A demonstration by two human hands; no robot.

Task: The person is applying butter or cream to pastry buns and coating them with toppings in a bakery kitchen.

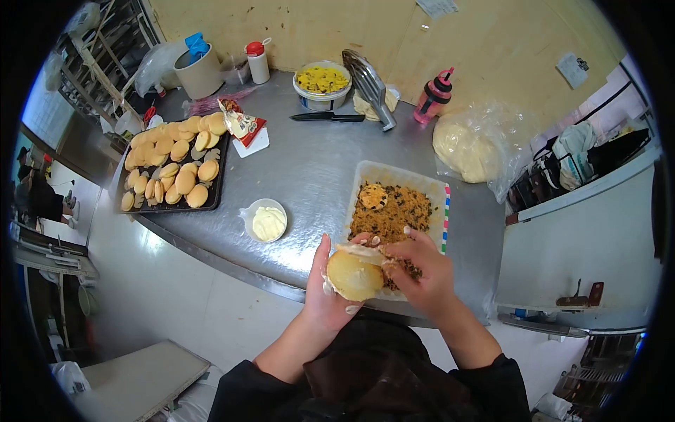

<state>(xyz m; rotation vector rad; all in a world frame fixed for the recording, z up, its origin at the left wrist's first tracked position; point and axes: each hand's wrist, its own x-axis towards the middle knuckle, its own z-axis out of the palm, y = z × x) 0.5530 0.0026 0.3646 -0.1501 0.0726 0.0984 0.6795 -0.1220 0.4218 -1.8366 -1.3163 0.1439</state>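
Observation:
My left hand (322, 302) holds a round, pale yellow cake (355, 276) cupped in the palm, with white cream smeared on the fingers. A cream-covered edge shows along the cake's top. My right hand (425, 278), its fingers curled, grips the cake at its upper right edge; the fingertips are partly hidden. Both hands are over the near side of a clear plastic tub (444, 218) of brown meat floss (404, 211) with dark flecks. A round floss-coated piece (373, 197) lies in the tub. Left of the tub stands a small bowl of white cream (268, 221).
A black tray (219, 172) of small round cakes stands at the left. Along the back are a knife (327, 117), a tub of yellow filling (322, 81), metal tongs (373, 88), a pink bottle (432, 98) and bagged dough (464, 148).

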